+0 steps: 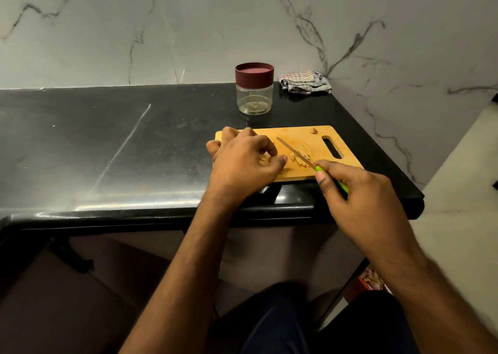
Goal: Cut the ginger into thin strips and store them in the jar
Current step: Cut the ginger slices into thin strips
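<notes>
i find the ginger strips (300, 154) part cut on the board (301, 135), the jar (254, 95) at 12 o'clock of it capped. left hand (244, 162) pinches an uncut ginger piece, right hand (361, 194) grips the knife (296, 153). slicing, uncapping and filling remain.

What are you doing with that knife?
A person is cutting ginger into thin strips on a wooden cutting board. The right hand holds a knife with a green handle, its blade over the ginger. The left hand is curled beside the pieces. The jar stands behind the board with its dark red lid on, so nothing is stored yet.
</notes>
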### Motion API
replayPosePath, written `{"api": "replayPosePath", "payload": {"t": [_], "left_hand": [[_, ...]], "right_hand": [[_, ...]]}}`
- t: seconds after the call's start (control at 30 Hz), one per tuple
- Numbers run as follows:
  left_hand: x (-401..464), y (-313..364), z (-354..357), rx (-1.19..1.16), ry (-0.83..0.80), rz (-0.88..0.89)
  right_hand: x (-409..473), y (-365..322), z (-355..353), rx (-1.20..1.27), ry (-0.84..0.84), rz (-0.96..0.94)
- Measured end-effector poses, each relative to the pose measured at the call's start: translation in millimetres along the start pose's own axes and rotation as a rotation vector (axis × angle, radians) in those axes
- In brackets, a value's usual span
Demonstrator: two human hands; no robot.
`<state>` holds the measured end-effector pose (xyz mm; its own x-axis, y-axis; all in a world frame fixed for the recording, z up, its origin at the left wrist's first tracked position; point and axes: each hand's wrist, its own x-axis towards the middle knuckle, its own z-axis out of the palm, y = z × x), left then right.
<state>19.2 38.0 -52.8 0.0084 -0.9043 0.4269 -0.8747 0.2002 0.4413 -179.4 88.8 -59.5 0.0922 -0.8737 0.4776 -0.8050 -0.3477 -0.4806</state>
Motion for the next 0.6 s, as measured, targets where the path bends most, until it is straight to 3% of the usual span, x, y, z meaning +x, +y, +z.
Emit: {"api": "replayPosePath", "payload": {"t": [0.6], "left_hand": [[2.1,-8.3,-4.6,-0.129,-0.092,0.033]], "right_hand": [[-16.1,-22.4,-3.4,-0.024,-0.120,0.127]]}}
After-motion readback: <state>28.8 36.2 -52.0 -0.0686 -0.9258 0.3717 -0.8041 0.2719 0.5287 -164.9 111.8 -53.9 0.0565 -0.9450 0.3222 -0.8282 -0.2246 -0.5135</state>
